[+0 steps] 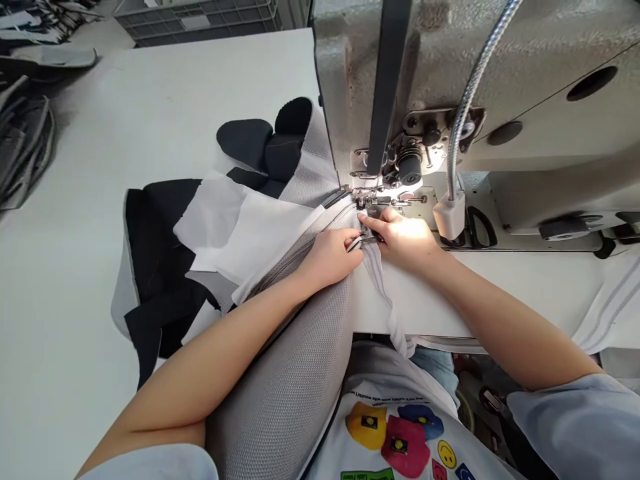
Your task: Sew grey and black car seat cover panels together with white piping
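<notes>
Under the presser foot (373,199) of the sewing machine (425,73) lies a grey mesh panel (285,360) with a zipper along its edge. My left hand (327,259) pinches the metal zipper slider (364,239). My right hand (397,239) sits just beyond it, its fingertips gripping the zipper close to the foot. A white zipper tape (383,290) hangs down over the table edge. White lining fabric (245,233) and black padded pieces (250,143) lie left of my hands, joined to the mesh.
A gooseneck lamp (467,100) curves down to the right of the needle. Black-handled scissors (480,227) lie on the machine bed. The white table (65,253) stretches left, with stacked grey pieces (25,143) beyond it and a wire crate (195,20) at the back.
</notes>
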Demonstrator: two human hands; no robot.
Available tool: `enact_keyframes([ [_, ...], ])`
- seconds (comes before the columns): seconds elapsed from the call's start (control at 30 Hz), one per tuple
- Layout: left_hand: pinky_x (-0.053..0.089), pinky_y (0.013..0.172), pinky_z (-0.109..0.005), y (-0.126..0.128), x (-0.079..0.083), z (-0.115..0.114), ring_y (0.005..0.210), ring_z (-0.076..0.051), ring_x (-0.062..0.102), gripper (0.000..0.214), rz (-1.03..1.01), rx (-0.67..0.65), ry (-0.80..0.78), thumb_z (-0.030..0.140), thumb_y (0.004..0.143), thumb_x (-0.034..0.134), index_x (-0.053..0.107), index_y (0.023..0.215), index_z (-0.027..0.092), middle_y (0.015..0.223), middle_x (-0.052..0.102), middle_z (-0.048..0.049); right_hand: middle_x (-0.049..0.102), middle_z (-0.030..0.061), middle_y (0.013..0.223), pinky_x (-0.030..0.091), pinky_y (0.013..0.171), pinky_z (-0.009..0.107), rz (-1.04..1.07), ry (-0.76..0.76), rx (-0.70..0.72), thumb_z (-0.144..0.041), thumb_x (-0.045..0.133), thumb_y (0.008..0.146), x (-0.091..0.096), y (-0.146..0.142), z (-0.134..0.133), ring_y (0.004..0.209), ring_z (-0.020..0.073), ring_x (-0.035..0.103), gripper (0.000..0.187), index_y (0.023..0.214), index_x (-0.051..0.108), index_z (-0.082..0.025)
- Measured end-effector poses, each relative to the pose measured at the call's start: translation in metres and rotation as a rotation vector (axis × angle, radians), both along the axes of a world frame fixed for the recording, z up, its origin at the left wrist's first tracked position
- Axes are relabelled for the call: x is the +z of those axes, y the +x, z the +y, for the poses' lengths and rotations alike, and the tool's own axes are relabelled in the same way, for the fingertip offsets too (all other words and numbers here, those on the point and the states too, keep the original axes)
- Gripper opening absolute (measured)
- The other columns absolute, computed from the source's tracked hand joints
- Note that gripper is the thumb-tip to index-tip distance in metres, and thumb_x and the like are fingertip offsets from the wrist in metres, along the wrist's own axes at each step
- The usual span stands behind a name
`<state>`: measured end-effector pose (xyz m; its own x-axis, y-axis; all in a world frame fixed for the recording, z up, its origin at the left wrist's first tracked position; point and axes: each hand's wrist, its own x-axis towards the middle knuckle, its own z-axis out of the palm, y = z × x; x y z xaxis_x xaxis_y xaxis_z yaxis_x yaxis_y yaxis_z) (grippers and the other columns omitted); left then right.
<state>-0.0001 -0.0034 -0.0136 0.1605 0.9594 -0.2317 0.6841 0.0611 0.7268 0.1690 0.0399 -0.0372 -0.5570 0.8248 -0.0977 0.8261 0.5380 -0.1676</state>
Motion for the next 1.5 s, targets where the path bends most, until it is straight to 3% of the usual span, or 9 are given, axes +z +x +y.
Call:
enact_keyframes([
  [0.17, 0.046, 0.074, -0.027, 0.001, 0.001, 0.001, 0.075, -0.017, 0.059, 0.043, 0.158, -0.044, 0.025, 0.022, 0.074, 0.056, 0.064, 0.115, 0.015, 0.081, 0.066, -0.0006, 0.063, 0.0111, 0.106, 0.042, 0.072, 0.029, 0.13, 0.065, -0.022, -0.024, 0.047, 0.087, -0.015, 0.006, 0.002, 0.092, 0.0227, 0.057, 0.054, 0.14, 0.052, -0.019],
  [0.3, 0.046, 0.097, -0.034, 0.006, 0.005, -0.005, 0.109, -0.024, 0.058, 0.051, 0.4, -0.169, 0.074, 0.019, 0.083, 0.05, 0.052, 0.133, 0.009, 0.118, 0.061, -0.0128, 0.063, 0.0104, 0.107, 0.042, 0.073, 0.029, 0.156, 0.052, -0.013, -0.026, 0.047, 0.088, -0.016, 0.003, 0.001, 0.092, 0.0225, 0.058, 0.052, 0.139, 0.053, -0.019],
  [0.4, 0.049, 0.092, -0.035, 0.008, 0.008, -0.009, 0.102, -0.024, 0.06, 0.047, 0.487, -0.219, 0.063, 0.017, 0.087, 0.044, 0.052, 0.132, 0.007, 0.111, 0.062, -0.0128, 0.063, 0.0094, 0.107, 0.042, 0.071, 0.029, 0.106, 0.032, -0.021, -0.03, 0.049, 0.087, -0.009, -0.001, 0.0, 0.092, 0.0226, 0.059, 0.052, 0.139, 0.053, -0.022],
  [0.57, 0.049, 0.083, -0.033, 0.004, 0.006, -0.002, 0.091, -0.023, 0.062, 0.035, 0.446, -0.236, 0.085, 0.013, 0.083, 0.042, 0.065, 0.109, 0.012, 0.093, 0.066, -0.0085, 0.063, 0.0093, 0.105, 0.041, 0.067, 0.028, 0.028, -0.001, -0.05, -0.034, 0.05, 0.088, 0.0, -0.004, 0.001, 0.086, 0.0218, 0.06, 0.051, 0.138, 0.054, -0.027],
  [0.83, 0.047, 0.088, -0.03, 0.003, -0.002, 0.018, 0.097, -0.022, 0.063, 0.028, 0.312, -0.174, 0.144, 0.015, 0.08, 0.043, 0.069, 0.092, 0.015, 0.098, 0.071, -0.0072, 0.062, 0.0104, 0.106, 0.045, 0.07, 0.029, 0.051, 0.001, -0.037, -0.032, 0.049, 0.09, -0.005, 0.002, 0.005, 0.083, 0.0212, 0.058, 0.051, 0.14, 0.052, -0.025],
  [0.97, 0.048, 0.089, -0.032, 0.004, 0.005, 0.012, 0.101, -0.024, 0.062, 0.03, 0.388, -0.187, 0.111, 0.024, 0.082, 0.05, 0.065, 0.108, 0.016, 0.106, 0.069, -0.0083, 0.064, 0.0119, 0.107, 0.047, 0.074, 0.03, 0.095, 0.07, -0.07, -0.025, 0.048, 0.087, -0.012, 0.008, 0.004, 0.093, 0.0242, 0.058, 0.047, 0.133, 0.058, -0.019],
  [1.1, 0.049, 0.09, -0.04, 0.005, 0.013, 0.0, 0.108, -0.032, 0.059, 0.059, 0.57, -0.241, 0.022, 0.041, 0.081, 0.062, 0.051, 0.13, 0.012, 0.119, 0.061, -0.0153, 0.065, 0.0121, 0.107, 0.046, 0.076, 0.031, 0.115, 0.081, -0.043, -0.021, 0.05, 0.084, -0.016, 0.012, 0.002, 0.096, 0.0247, 0.058, 0.046, 0.128, 0.061, -0.017],
  [1.3, 0.048, 0.093, -0.035, -0.001, 0.008, 0.0, 0.105, -0.024, 0.06, 0.049, 0.461, -0.287, 0.044, 0.021, 0.088, 0.046, 0.05, 0.136, 0.013, 0.113, 0.062, -0.0111, 0.065, 0.0107, 0.103, 0.042, 0.077, 0.03, 0.145, 0.082, 0.043, -0.026, 0.05, 0.083, -0.017, 0.008, -0.001, 0.097, 0.0245, 0.059, 0.051, 0.132, 0.058, -0.017],
  [1.5, 0.049, 0.084, -0.034, -0.002, 0.003, 0.005, 0.091, -0.023, 0.062, 0.04, 0.428, -0.292, 0.078, 0.014, 0.085, 0.041, 0.061, 0.119, 0.015, 0.095, 0.062, -0.008, 0.064, 0.0098, 0.105, 0.039, 0.069, 0.029, 0.099, 0.055, 0.054, -0.025, 0.05, 0.082, -0.014, 0.004, -0.001, 0.095, 0.0235, 0.059, 0.058, 0.14, 0.051, -0.019],
])
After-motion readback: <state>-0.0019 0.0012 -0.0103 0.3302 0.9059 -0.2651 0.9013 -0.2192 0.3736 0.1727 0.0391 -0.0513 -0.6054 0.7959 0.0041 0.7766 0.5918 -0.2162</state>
